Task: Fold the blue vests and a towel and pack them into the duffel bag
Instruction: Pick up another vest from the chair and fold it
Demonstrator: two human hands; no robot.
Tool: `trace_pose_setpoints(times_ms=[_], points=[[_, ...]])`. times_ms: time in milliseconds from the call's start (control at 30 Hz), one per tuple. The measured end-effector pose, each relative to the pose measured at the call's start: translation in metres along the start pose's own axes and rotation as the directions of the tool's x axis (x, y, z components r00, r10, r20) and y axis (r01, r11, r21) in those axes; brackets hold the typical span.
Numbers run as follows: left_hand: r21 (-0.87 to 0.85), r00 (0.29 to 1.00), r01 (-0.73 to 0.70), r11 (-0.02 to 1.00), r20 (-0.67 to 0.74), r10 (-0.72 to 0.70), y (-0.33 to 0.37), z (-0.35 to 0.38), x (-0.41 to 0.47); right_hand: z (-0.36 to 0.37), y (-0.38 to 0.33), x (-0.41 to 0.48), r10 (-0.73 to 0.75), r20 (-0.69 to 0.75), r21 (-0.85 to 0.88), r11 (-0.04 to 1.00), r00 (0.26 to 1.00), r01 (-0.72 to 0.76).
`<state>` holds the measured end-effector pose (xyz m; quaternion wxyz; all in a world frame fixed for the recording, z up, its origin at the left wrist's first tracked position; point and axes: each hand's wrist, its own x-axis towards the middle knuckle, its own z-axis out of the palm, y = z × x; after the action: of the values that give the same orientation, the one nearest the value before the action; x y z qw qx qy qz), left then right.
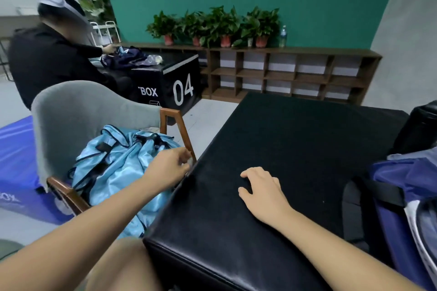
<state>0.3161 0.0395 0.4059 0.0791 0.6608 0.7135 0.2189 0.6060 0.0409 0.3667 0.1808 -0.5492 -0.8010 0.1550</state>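
The step in hand looks like the very first one, fetching a vest to fold. Nothing lies folded, and the blue vests are heaped in a crumpled pile on the seat of the grey chair, just left of and below the left hand. That hand reaches over the pile's right edge, close to the chair's wooden arm. Its fingers are curled in tight around something small and pale, but I cannot tell whether they have caught any cloth. To its right is the black padded block, whose bare top seems the likely folding surface. The right hand rests there palm down, fingers loosely spread and holding nothing. Well to the right of that hand, the dark blue duffel bag sits at the block's far side. I cannot pick out a towel. The next move probably calls for a firm pinch on one vest, lifting it free of the tangle, then spreading it flat beside the right hand.
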Motion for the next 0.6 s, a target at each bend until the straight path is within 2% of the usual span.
trace_pose_setpoints(times_ms=[200, 333, 467, 600], points=[[0.137, 0.992, 0.123, 0.983, -0.045, -0.118, -0.069, -0.013, 0.024, 0.022, 0.001, -0.004, -0.064, -0.107, -0.148, 0.988, 0.992, 0.048], [0.193, 0.977, 0.171, 0.966, -0.161, -0.141, -0.102, -0.023, 0.043, 0.023, 0.001, -0.008, -0.068, -0.117, -0.168, 0.985, 0.991, 0.048], [0.234, 0.946, 0.286, 0.929, -0.221, -0.236, -0.127, -0.032, 0.055, 0.023, 0.002, -0.009, -0.071, -0.122, -0.171, 0.984, 0.99, 0.049], [0.271, 0.939, 0.33, 0.904, -0.191, -0.285, -0.15, -0.035, 0.059, 0.025, 0.004, -0.009, -0.069, -0.125, -0.183, 0.982, 0.99, 0.045]])
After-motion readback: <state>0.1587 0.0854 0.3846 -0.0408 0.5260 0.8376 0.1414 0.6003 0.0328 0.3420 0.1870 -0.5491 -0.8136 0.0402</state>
